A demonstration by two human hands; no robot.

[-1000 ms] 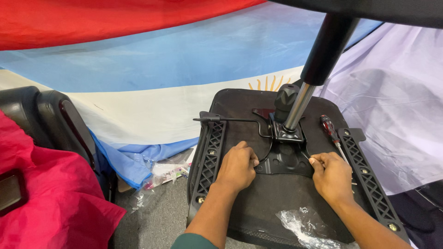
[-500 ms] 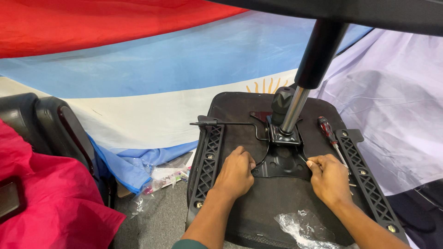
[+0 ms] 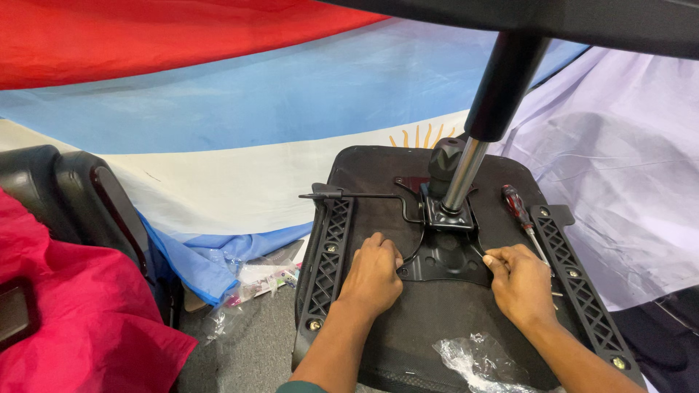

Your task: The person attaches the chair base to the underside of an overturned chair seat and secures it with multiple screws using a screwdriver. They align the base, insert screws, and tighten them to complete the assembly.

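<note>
We press our left hand (image 3: 373, 273), fingers curled, on the left edge of the black metal plate (image 3: 445, 256) mid-seat, steadying it; our right hand (image 3: 520, 282) pinches something small at its right edge; the upturned seat (image 3: 408, 320) carries two ribbed brackets, one screwdriver (image 3: 518, 211), one gas cylinder (image 3: 466, 171).

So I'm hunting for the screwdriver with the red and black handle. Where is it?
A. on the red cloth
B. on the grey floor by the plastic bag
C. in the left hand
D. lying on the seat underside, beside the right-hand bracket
D: the screwdriver lies on the upturned chair seat, just inside the right-hand bracket and above the right hand.
</note>
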